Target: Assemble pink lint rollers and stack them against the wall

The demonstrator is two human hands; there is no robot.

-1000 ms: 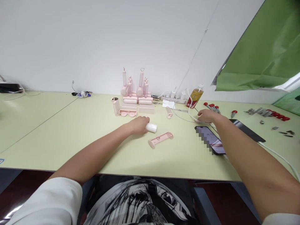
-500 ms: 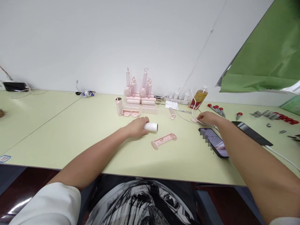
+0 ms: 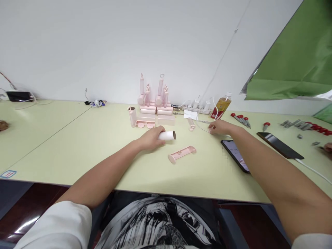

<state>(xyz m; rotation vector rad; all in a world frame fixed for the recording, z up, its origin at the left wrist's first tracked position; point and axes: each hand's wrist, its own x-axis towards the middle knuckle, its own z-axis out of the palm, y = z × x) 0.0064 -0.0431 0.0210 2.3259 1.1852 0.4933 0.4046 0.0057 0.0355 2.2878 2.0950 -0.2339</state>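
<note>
My left hand (image 3: 152, 137) is wrapped round a white roll of lint-roller paper (image 3: 167, 135), whose open brown core faces right. The roll lies sideways, tilted a little off the table. Below it rests a pink curved holder (image 3: 182, 154), open side up. My right hand (image 3: 218, 127) is pinched at the table, right of the centre. A small pale pink round piece (image 3: 209, 130) shows at its fingertips, largely hidden by them. Behind my left hand stand an upright pink tube (image 3: 132, 117) and a pink part with two round discs (image 3: 145, 124). A small pink roller piece (image 3: 191, 124) lies nearer my right hand.
Pink assembled rollers (image 3: 155, 100) stand against the wall. A drink bottle (image 3: 221, 107), a power strip (image 3: 204, 110) and white cables are behind my right hand. Two phones (image 3: 236, 154) lie right, with red-ended tools (image 3: 241, 119) beyond. Another person's hand (image 3: 328, 148) shows at the right edge.
My right hand has moved left with the small pink piece. The white roll's open end has tipped up slightly in my left hand. Another person's hand has appeared at far right.
</note>
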